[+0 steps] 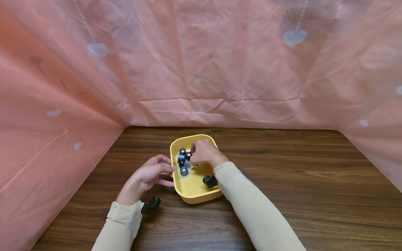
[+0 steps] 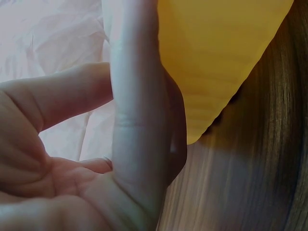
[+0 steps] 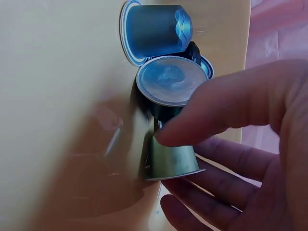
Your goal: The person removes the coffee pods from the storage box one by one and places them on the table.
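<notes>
A yellow bin (image 1: 194, 190) holds several coffee capsules, clustered along its left side. In the head view, one dark capsule (image 1: 184, 171) stands nearest the front of the cluster. My right hand (image 1: 205, 152) reaches inside the bin. Seen from the right wrist, its thumb and fingers pinch a gold-green capsule (image 3: 174, 161). A capsule with its silver lid (image 3: 171, 79) facing the camera lies right beside the thumb, and a blue capsule (image 3: 156, 31) rests on its side beyond. My left hand (image 1: 150, 174) touches the bin's left wall from outside, fingers loosely extended.
The bin stands on a dark wood-grain table (image 1: 298, 167). Pink cloth (image 1: 238, 69) with pale hearts hangs behind and at both sides. Black wrist-worn devices (image 1: 151, 205) jut from both sleeves, the right one over the bin's floor.
</notes>
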